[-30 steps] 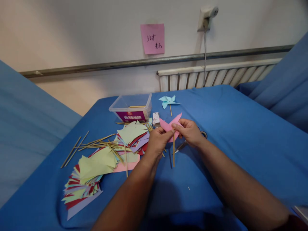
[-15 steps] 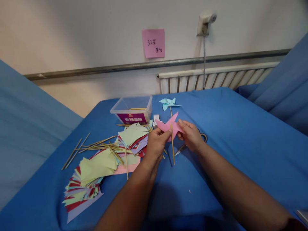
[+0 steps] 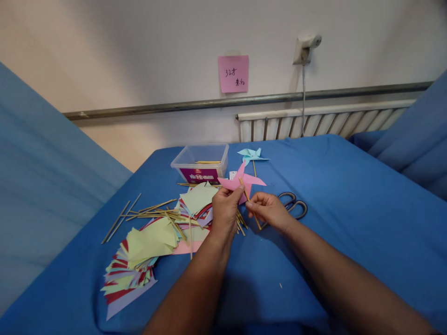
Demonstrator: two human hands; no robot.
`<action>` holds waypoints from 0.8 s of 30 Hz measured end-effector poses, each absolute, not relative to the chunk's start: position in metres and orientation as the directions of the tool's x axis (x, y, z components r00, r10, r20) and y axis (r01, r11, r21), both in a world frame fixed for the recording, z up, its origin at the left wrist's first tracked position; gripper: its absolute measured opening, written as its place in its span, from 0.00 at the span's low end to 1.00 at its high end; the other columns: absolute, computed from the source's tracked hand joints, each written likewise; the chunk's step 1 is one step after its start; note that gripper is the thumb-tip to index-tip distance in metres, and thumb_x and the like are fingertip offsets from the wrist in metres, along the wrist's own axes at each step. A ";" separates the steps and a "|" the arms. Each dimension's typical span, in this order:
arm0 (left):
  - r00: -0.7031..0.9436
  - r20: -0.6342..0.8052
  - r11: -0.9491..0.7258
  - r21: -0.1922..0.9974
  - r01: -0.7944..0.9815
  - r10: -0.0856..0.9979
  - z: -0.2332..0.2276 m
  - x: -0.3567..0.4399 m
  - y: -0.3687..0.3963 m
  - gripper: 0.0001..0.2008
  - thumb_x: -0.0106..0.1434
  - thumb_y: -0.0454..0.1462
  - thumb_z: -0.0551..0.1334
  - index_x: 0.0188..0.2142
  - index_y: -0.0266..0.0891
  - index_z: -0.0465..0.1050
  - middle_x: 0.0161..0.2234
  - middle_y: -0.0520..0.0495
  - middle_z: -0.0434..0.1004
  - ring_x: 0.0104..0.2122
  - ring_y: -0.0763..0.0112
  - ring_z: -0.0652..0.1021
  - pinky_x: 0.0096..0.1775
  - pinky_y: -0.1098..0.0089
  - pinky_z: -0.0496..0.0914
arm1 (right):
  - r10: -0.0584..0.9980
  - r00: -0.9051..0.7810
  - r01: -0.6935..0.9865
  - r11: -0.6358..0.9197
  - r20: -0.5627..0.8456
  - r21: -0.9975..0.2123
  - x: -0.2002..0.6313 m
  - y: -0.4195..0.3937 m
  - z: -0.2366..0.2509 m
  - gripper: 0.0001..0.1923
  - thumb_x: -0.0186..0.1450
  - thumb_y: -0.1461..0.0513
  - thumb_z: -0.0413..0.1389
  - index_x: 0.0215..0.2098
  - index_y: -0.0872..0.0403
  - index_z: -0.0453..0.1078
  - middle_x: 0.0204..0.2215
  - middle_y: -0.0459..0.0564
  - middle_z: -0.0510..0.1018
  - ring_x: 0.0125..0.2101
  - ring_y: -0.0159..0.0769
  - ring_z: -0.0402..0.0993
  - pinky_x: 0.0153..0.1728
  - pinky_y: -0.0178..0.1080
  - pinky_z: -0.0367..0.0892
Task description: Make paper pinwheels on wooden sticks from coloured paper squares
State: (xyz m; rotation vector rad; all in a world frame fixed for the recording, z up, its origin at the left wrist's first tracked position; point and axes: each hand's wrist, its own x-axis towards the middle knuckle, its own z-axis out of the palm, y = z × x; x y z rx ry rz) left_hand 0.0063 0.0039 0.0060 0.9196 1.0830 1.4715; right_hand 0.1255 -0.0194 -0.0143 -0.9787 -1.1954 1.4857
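Observation:
My left hand (image 3: 225, 209) pinches a pink paper pinwheel (image 3: 254, 180) near its centre, thumb toward me, above the table. A thin yellowish stick (image 3: 257, 221) runs across the pinwheel's back and slants down to the right. Closed on that stick, below the paper, is my right hand (image 3: 268, 208) with thumb and fingertips together. Dark-handled scissors (image 3: 294, 204) lie just beyond the right hand, which hides most of their blades. Behind the pink pinwheel rests a light blue pinwheel (image 3: 252, 154) on its own stick.
Left of my hands are a fanned pile of coloured paper (image 3: 150, 239), a second paper pile (image 3: 199, 197) and loose sticks (image 3: 153, 213). A clear plastic box (image 3: 181, 159) with sticks inside stands at the back. Blue cloth (image 3: 335, 242) covers the table; blue curtains (image 3: 52, 195) hang at both sides.
My right hand has left the pink paper's edge and moved down onto the stick. The stick has gone from nearly upright to slanting. More of the scissors' handles shows, and the view has shifted.

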 end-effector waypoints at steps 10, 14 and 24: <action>-0.138 -0.027 -0.006 0.973 -0.231 0.990 0.011 0.003 0.001 0.14 0.43 0.41 0.72 0.26 0.33 0.75 0.23 0.51 0.74 0.22 0.75 0.70 0.28 0.72 0.64 | 0.964 -0.262 -0.101 -0.062 -0.033 -0.993 0.141 -0.017 -0.006 0.19 0.54 0.48 0.61 0.23 0.54 0.65 0.14 0.41 0.71 0.12 0.22 0.53 0.14 0.30 0.46; -0.082 -0.029 0.005 0.963 -0.269 0.996 0.013 0.003 0.000 0.15 0.44 0.41 0.71 0.28 0.33 0.76 0.25 0.49 0.76 0.25 0.73 0.72 0.30 0.72 0.66 | 0.966 -0.256 -0.069 -0.059 -0.040 -0.996 0.147 -0.016 -0.002 0.19 0.53 0.48 0.61 0.22 0.54 0.65 0.14 0.41 0.71 0.12 0.22 0.52 0.14 0.30 0.46; -0.068 -0.019 0.003 0.973 -0.229 0.998 0.015 -0.002 0.004 0.16 0.46 0.44 0.71 0.26 0.32 0.76 0.23 0.48 0.75 0.24 0.73 0.72 0.30 0.70 0.67 | 0.960 -0.274 -0.013 -0.065 -0.059 -0.998 0.153 -0.015 -0.001 0.18 0.53 0.50 0.61 0.21 0.54 0.65 0.14 0.41 0.70 0.13 0.23 0.55 0.15 0.30 0.48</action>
